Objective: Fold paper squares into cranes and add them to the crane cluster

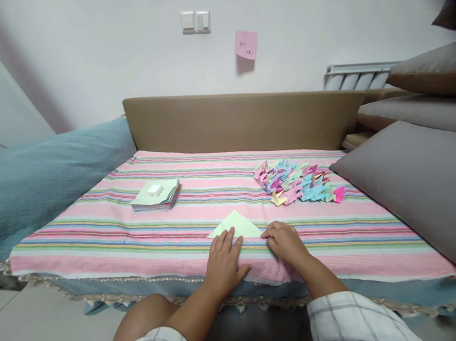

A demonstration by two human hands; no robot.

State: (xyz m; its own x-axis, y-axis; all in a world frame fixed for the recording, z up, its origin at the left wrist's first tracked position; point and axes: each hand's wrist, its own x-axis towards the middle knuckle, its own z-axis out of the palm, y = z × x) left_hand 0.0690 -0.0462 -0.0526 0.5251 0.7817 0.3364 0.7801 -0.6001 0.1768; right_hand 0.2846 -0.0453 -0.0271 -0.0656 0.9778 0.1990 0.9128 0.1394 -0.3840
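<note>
While the L hand (pixel 223 258) lies flat, fingers straight over the lower-left edge of the paper (pixel 237 225), the R hand (pixel 284 241) sits w/ fingers bent, tips at the paper's right corner. I can't tell if R nips that corner or just presses it. L holds nothing and only bears down.

The paper is pale green, folded to a triangle w/ its point away from the person. It lies on the striped cloth (pixel 100 235) near the front edge, between both hands & touching both.

Step, by my read: flattening a crease along the triangle's long near edge. It looks like an early fold, since the sheet is a plain triangle vs. the many-coloured folded shapes in the pile (pixel 298 182) further back on the right.

A next move would call for edges kept lined up, w/ one hand pinning the sheet as the other runs the fold. The cloth looks soft, so prob. firm pressure is needed for a sharp line.

The stack (pixel 156 195) of flat sheets sits back-left, well apart, w/ a small white square on top.

Writing: the pink note (pixel 246 45) on the wall has handwritten "301" plus a mark below, too small to read. No brands or labels seen, and the switches (pixel 195 21) are blank.
</note>
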